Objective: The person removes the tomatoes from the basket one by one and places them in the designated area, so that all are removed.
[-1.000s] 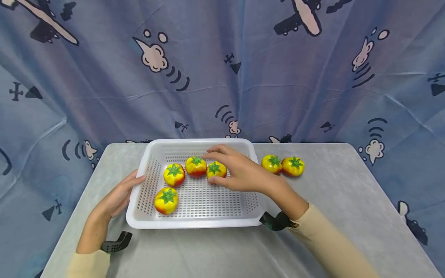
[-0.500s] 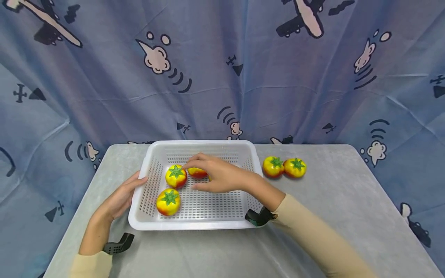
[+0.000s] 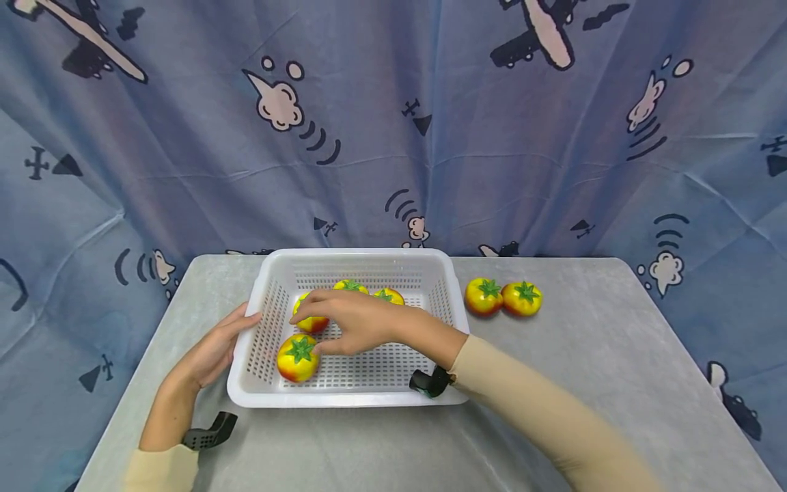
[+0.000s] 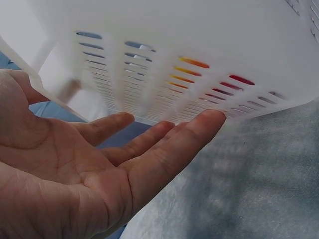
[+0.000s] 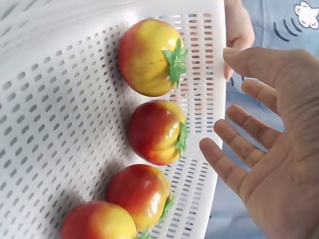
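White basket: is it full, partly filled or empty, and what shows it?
Partly filled: the right wrist view shows four red-and-yellow fruits inside the white basket, and the head view shows bare slotted floor.

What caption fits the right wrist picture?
Four shiny red-and-yellow fruits with green leafy tops in a white basket, open right-hand fingers nearby.

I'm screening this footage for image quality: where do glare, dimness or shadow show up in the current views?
Right wrist: small bright glints on the shiny fruits; left wrist: dimmer, the wall of the white basket hazy and the table dull and shaded; head: fairly even light, with soft shadow on the table in front of the basket.
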The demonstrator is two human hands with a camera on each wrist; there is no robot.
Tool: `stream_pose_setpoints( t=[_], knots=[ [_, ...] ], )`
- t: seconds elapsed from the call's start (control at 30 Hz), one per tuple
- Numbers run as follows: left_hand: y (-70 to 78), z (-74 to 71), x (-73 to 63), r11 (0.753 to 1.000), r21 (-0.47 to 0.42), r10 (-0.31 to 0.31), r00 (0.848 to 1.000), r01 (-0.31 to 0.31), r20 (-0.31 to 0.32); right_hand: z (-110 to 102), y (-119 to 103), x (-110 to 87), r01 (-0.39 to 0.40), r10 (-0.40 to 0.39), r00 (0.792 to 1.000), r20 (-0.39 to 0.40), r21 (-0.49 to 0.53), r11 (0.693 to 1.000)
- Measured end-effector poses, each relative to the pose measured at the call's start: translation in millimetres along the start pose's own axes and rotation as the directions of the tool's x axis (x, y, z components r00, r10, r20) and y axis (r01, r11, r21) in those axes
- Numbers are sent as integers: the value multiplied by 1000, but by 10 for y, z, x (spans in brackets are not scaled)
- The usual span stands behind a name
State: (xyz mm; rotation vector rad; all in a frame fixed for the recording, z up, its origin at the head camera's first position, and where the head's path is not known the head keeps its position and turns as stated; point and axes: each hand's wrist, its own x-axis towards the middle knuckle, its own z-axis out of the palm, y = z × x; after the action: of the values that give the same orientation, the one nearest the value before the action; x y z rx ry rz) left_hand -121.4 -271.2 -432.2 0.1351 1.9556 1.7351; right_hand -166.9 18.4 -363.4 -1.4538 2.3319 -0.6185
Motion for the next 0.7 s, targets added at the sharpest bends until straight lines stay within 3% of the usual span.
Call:
stream_pose_setpoints(
  t=[0.27,0.7],
  knots=[
    [7,2,-4,1000,9,8,1000,-8,4,83,15,209,24,-14,995,102,-98,995],
    [-5,-11,-1,1000,-7,11,1000,-11,10,252,2,450,51,-32,965,260,-68,996]
  ],
)
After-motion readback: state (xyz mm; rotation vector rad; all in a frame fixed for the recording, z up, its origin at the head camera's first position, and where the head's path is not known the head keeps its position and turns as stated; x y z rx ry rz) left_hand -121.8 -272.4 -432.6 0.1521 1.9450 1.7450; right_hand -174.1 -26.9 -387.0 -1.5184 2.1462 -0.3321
